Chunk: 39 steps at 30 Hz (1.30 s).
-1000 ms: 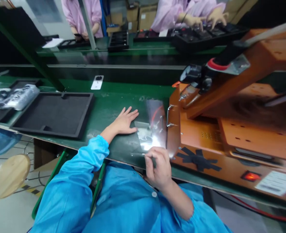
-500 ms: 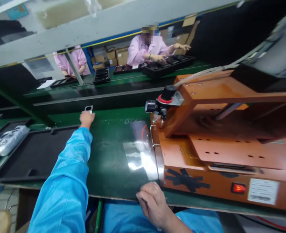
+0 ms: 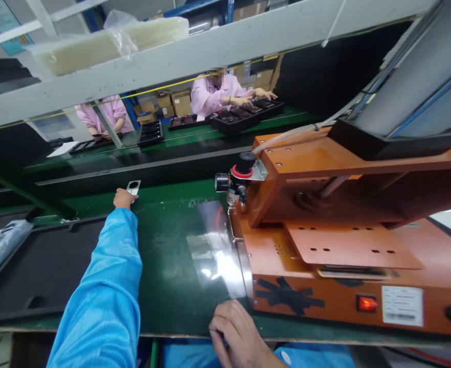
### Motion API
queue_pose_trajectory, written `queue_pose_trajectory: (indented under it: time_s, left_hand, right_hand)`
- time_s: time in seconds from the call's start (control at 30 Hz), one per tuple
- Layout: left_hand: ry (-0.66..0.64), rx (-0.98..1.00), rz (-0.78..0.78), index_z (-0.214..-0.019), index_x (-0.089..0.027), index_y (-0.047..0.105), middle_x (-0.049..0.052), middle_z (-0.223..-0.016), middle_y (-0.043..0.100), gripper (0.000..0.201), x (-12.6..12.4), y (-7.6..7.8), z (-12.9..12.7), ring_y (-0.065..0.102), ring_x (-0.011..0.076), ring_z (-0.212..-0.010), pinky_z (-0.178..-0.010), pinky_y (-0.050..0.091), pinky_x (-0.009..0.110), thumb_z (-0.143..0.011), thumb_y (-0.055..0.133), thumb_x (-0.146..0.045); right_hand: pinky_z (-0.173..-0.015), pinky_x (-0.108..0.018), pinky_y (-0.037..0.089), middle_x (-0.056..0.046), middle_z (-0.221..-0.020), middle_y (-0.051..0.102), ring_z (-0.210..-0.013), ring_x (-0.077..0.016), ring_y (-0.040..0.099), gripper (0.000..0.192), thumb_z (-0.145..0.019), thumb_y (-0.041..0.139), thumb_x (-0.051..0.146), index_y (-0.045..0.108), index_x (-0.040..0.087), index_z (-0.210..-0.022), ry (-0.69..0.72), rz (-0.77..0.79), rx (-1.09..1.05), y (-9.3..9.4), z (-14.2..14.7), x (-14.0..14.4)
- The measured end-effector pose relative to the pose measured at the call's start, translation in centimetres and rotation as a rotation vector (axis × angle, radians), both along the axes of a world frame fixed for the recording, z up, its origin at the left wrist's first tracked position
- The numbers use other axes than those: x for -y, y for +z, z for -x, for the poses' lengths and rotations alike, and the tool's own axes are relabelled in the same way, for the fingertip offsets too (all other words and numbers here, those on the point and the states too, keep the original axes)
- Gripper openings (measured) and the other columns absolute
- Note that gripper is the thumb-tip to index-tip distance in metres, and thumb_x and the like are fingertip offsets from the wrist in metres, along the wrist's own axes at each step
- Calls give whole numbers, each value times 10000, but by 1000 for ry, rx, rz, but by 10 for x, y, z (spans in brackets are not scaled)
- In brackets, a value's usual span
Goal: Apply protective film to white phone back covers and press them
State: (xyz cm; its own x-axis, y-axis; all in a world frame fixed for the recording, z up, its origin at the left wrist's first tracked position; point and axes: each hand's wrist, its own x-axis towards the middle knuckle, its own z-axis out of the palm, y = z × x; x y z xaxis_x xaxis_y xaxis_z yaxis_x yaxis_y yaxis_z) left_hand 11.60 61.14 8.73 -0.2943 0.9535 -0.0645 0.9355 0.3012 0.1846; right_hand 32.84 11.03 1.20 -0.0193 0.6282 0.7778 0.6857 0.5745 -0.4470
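At far belt edge, left hand (image 3: 124, 199) fingertips on white card (image 3: 133, 187), grip hidden, right hand (image 3: 236, 335) curled, contents unseen.

The left hand (image 3: 124, 198) covers part of the small white card (image 3: 134, 187); the right hand's (image 3: 237, 335) fingertips curl out of sight.

Bright blue smock sleeve (image 3: 106, 286) with gathered cuff; bare hands.

From my feed the bench is evenly lit from above. Hard white glare sits on the clear plastic sheet (image 3: 217, 255) beside the orange machine (image 3: 348, 245). Under the machine's arm it goes dark. Edges bow outward (wide lens), and my blue sleeve (image 3: 102, 301) smears slightly.
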Motion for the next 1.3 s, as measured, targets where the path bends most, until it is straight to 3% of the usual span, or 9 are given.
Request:
queue_pose_trajectory:
  time_s: [0.1,0.2,0.47,0.7,0.87,1.0,1.1,1.2,1.3]
  left_hand:
    - [85,-40,41,-1420,-171,599,168,-1510,580,628,3,-4,-1,581,336,-1371,-1120,527,563,-968,692,-597]
    - [131,-42,49,-1429,-159,590,197,-1571,519,697,5,3,1,507,386,-1449,-1150,491,614,-936,710,-637]
    - [17,127,-37,-1397,-153,609,180,-1390,644,673,4,22,10,648,327,-1263,-1081,549,557,-962,660,-665]
    - [-23,376,-197,-1341,-163,634,134,-1345,656,500,41,28,0,662,279,-1189,-1040,572,516,-997,688,-523]
    - [-134,588,-250,-1178,-152,687,72,-1126,713,345,76,36,-23,696,202,-969,-869,619,398,-1004,706,-450]
    - [-200,793,-299,-1063,-137,750,12,-809,666,238,141,35,-22,558,101,-623,-571,474,230,-966,688,-346]
    - [-207,906,-369,-1049,-153,797,-16,-681,594,272,231,15,-4,424,71,-510,-458,305,200,-880,660,-317]
    - [-156,956,-426,-1043,-169,813,-25,-637,577,308,337,-20,10,400,77,-473,-433,276,208,-850,652,-346]
    - [-81,985,-432,-1034,-181,817,-26,-612,573,308,425,-54,9,414,86,-457,-427,305,214,-910,628,-390]
  right_hand:
    - [-682,-308,539,-70,-879,627,-787,-187,573,214,-893,503,0,585,174,-987,12,0,-1,3,1,1]
    - [-676,-305,528,-67,-876,616,-782,-186,563,222,-879,497,-3,573,173,-989,12,-10,5,2,2,2]
    - [-691,-306,545,-66,-910,600,-806,-190,577,233,-879,482,0,546,180,-1013,-6,31,-14,-5,0,-3]
    - [-683,-291,565,-65,-893,603,-797,-181,606,213,-897,472,8,547,184,-992,-48,-29,-4,-5,2,-3]
    - [-677,-293,573,-58,-876,633,-771,-178,617,199,-928,515,25,580,195,-1009,-52,-37,-13,2,1,-3]
    - [-692,-303,578,-55,-887,656,-792,-186,641,214,-926,541,33,612,212,-1019,-7,-30,-109,19,2,0]
    - [-759,-322,559,-48,-911,651,-848,-189,645,152,-958,562,87,626,224,-974,29,81,-338,48,7,2]
    - [-742,-310,497,-24,-849,619,-805,-170,586,165,-1005,599,257,612,223,-844,89,402,-708,78,10,-14]
    - [-617,-274,422,-3,-773,609,-689,-140,520,314,-894,722,507,654,206,-830,262,814,-1071,85,9,-49]
